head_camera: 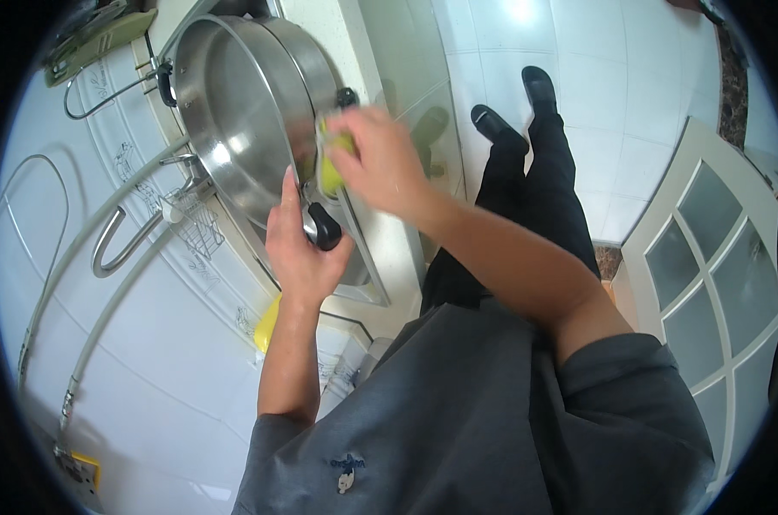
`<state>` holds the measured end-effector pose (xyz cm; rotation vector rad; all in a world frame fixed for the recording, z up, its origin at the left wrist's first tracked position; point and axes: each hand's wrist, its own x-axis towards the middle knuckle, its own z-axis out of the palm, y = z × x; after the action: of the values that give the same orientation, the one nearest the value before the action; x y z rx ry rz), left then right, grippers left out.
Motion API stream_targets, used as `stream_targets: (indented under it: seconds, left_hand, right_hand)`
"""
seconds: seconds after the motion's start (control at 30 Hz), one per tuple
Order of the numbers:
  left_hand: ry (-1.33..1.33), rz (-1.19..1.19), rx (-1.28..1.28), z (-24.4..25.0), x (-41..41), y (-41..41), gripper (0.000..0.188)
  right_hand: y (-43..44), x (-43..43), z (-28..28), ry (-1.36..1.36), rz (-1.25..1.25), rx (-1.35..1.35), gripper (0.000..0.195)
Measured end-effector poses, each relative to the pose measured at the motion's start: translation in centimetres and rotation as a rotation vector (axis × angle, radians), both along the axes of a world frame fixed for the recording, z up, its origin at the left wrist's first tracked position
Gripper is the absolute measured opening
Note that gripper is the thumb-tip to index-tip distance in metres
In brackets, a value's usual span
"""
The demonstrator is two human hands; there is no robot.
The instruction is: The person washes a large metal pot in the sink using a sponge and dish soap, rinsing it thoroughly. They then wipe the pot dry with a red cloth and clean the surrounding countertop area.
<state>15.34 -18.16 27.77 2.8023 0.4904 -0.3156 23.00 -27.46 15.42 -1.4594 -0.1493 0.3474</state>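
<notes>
A large stainless steel pot (234,109) is tilted on its side over the sink, its wide opening facing the tiled wall. My left hand (305,251) grips its black side handle (325,226), with a finger up along the rim. In my right hand (379,154), which is blurred, is a yellow-green sponge (337,164) against the outside of the pot. Part of the sponge lies hidden behind my fingers. A second black handle (165,84) sticks out on the pot's far side.
Behind the pot stands the faucet (192,177) with a curved metal spout (115,257) and a small wire rack (199,225). The sink's metal edge (370,277) borders the pale counter (389,257). A yellow object (268,325) is beside my left forearm. A glass-paned door (692,257) stands at the right.
</notes>
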Motion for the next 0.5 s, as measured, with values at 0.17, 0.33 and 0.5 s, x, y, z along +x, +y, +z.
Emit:
stream_targets:
  seconds: [0.17, 0.33, 0.5]
  left_hand:
    - [0.0, -0.01, 0.014, -0.1, -0.1, 0.0, 0.09]
    - [-0.015, -0.05, 0.034, 0.0, 0.6, -0.1, 0.089]
    - [-0.041, 0.057, -0.079, 0.7, 1.0, 0.3, 0.085]
  right_hand:
    - [2.2, 6.8, 0.2, -0.058, -0.133, 0.053, 0.025]
    - [4.4, 9.8, 1.9, -0.196, -0.217, 0.188, 0.015]
    - [-0.7, 0.2, 2.4, -0.146, 0.058, 0.223, 0.021]
